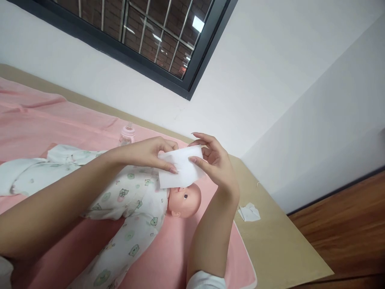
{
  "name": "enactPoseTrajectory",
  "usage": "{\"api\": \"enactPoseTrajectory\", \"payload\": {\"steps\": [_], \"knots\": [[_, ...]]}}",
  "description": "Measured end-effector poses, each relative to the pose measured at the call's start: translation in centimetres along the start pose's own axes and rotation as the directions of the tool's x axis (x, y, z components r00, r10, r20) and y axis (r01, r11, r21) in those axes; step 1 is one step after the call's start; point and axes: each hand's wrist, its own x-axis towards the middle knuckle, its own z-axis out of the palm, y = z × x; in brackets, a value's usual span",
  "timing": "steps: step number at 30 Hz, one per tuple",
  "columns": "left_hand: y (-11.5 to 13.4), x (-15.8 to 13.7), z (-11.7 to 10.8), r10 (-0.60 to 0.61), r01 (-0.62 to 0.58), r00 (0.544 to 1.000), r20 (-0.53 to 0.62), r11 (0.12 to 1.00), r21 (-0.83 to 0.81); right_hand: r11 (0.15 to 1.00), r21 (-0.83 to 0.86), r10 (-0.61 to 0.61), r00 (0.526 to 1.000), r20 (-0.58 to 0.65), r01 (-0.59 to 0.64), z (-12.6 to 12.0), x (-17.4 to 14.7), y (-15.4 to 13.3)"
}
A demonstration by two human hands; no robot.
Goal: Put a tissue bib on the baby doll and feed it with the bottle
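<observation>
A white tissue (183, 160) is stretched between my two hands, above the head of a baby doll (185, 200). My left hand (156, 154) pinches its left side with the thumb on top. At its right side, my right hand (215, 160) grips it between thumb and fingers, the other fingers raised. The doll lies on its back in a white suit (129, 200) printed with green animals. Part of its face is hidden behind the tissue. Beyond my left wrist stands a baby bottle (127, 134) with a pink collar.
A pink blanket (168, 249) covers most of the wooden table (279, 245). On the bare wood at the right lies a crumpled white tissue (249, 212). A white wall (270, 80) with a dark-framed, barred window (156, 36) rises behind the table.
</observation>
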Motion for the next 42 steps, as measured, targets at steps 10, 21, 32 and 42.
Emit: {"api": "enactPoseTrajectory", "payload": {"steps": [10,21,32,42], "knots": [[0.7,-0.1,0.5,0.216,-0.188,0.916,-0.338,0.976,0.114,0.999,0.042,0.033,0.999,-0.007,-0.033,0.9,0.7,0.9],[-0.3,0.3,0.1,-0.32,0.328,0.937,-0.142,0.944,0.034,0.978,0.096,0.193,0.979,-0.06,-0.186,-1.1,1.3,6.7],[-2.1,2.0,3.6,-0.386,0.334,0.912,0.141,0.896,0.294,0.63,0.398,0.662,0.729,0.173,-0.667,0.6,-2.1,19.6],[-2.1,2.0,4.3,-0.385,0.32,0.908,0.164,0.891,0.324,0.502,0.682,0.686,0.725,0.062,-0.533,2.9,-3.6,22.4]]}}
